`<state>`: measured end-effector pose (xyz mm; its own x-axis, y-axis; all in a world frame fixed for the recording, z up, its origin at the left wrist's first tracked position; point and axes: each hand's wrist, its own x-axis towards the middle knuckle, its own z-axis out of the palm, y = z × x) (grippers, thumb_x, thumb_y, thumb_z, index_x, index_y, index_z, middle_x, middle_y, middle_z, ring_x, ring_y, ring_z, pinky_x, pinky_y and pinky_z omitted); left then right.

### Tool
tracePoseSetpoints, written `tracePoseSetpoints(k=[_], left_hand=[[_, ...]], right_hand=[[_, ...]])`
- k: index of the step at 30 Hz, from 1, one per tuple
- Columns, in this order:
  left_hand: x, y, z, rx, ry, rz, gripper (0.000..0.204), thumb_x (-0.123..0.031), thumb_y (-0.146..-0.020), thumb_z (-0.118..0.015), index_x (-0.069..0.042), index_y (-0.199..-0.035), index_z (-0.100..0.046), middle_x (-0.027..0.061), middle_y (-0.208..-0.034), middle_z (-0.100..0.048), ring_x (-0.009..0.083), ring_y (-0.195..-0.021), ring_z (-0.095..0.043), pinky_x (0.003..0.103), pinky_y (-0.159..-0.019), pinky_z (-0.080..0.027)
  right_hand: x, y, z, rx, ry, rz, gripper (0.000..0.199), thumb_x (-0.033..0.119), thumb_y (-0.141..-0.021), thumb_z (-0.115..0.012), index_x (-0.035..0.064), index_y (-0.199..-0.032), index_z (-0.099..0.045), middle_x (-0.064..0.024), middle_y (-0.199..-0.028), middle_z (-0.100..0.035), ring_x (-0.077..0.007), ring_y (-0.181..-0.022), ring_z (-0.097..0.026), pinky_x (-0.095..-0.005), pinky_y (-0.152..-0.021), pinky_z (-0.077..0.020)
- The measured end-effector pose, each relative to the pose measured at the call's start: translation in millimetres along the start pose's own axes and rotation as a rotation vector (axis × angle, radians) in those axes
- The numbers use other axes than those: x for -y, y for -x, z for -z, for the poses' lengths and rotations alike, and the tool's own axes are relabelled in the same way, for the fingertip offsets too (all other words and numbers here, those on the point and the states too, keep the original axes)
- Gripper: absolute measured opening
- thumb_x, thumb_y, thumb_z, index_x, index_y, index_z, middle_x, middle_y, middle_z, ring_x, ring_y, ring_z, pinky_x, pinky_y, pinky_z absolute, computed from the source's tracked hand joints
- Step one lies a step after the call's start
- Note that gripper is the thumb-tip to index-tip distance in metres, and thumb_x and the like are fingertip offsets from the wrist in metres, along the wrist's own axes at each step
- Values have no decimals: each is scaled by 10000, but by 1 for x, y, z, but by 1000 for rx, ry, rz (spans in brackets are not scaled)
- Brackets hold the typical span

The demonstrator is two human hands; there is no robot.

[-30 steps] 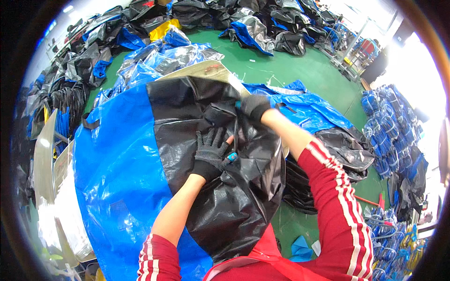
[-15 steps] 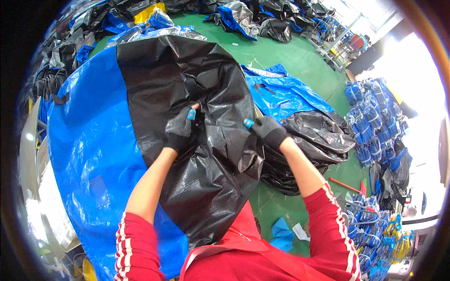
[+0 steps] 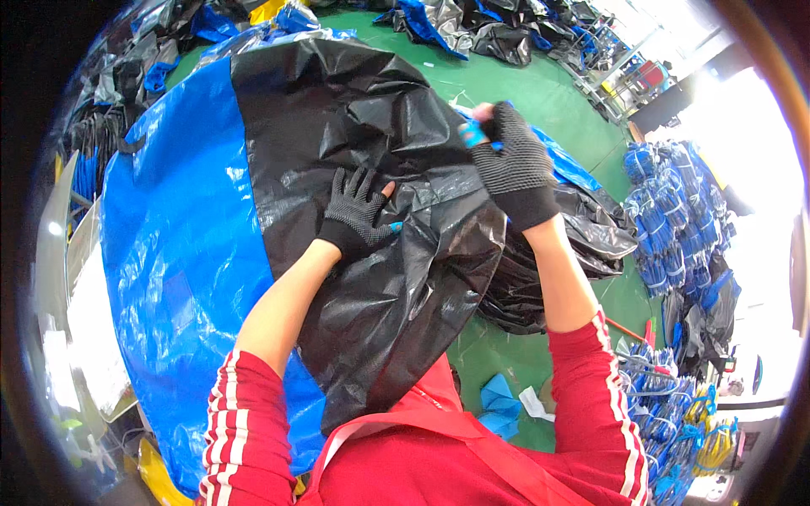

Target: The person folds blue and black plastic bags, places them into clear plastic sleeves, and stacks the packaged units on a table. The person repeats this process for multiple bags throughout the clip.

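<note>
A large sheet-like piece of glossy woven plastic spreads before me, with a blue part (image 3: 181, 228) on the left and a wrinkled black part (image 3: 350, 320) on the right. On the black part my left hand (image 3: 358, 215) lies flat, fingers spread, in a grey-black glove with bare fingertips. Raised near the sheet's right edge is my right hand (image 3: 515, 164), gloved likewise. Its fingers are curled and slightly blurred; what they hold, if anything, is hidden. Blue wrapping shows on a finger of each hand.
Another blue-and-black plastic piece (image 3: 582, 232) lies beyond my right hand, on the green floor (image 3: 506, 93). Tied blue bundles (image 3: 666, 215) are stacked at the right. Plastic heaps (image 3: 422, 29) line the back, near a metal cart (image 3: 616, 76). Light-blue scraps (image 3: 499, 405) lie lower right.
My left hand has gone from pinching the black plastic to lying flat with fingers spread. My right hand has risen away from the right edge, and the black part looks flatter.
</note>
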<state>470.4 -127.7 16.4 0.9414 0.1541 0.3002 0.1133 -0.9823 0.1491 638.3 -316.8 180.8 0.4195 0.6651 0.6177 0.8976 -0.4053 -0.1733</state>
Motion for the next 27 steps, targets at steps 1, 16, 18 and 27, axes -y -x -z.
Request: tracePoseSetpoints(k=[1, 16, 18, 27], left_hand=[[0, 1, 4, -18, 14, 3, 657, -526, -896, -454, -122, -1412, -413, 230, -1471, -336, 387, -1390, -266, 573, -1142, -96], [-70, 7, -18, 27, 146, -154, 899, -530, -738, -651, -119, -1462, -312, 235, -1519, -231, 430, -1419, -152, 652, -1105, -9], [-68, 3, 2, 59, 127, -167, 803, -519, -742, -652, -98, -1393, -441, 231, -1444, -379, 402, -1362, -323, 580, -1123, -178], [-3, -67, 19, -531, 300, 271, 819, -467, -712, -740, -36, -1333, -423, 268, -1334, -429, 436, -1223, -422, 471, -1013, -373]], right_hand=[[1, 4, 5, -76, -89, -45, 335, 339, -870, -630, 54, -1034, -566, -164, -837, -654, -359, -764, -638, -427, -664, -501], [-1, 33, 74, 943, 88, -125, 445, 475, -859, -605, 52, -758, -698, -196, -699, -630, -356, -637, -626, -432, -607, -485], [4, -3, 64, 646, 228, -125, 391, 430, -858, -570, 60, -790, -677, -192, -790, -654, -358, -735, -646, -449, -645, -502], [16, -163, -127, 302, 153, -218, 392, 366, -810, -636, 55, -1047, -667, -210, -1092, -649, -356, -993, -648, -457, -822, -512]])
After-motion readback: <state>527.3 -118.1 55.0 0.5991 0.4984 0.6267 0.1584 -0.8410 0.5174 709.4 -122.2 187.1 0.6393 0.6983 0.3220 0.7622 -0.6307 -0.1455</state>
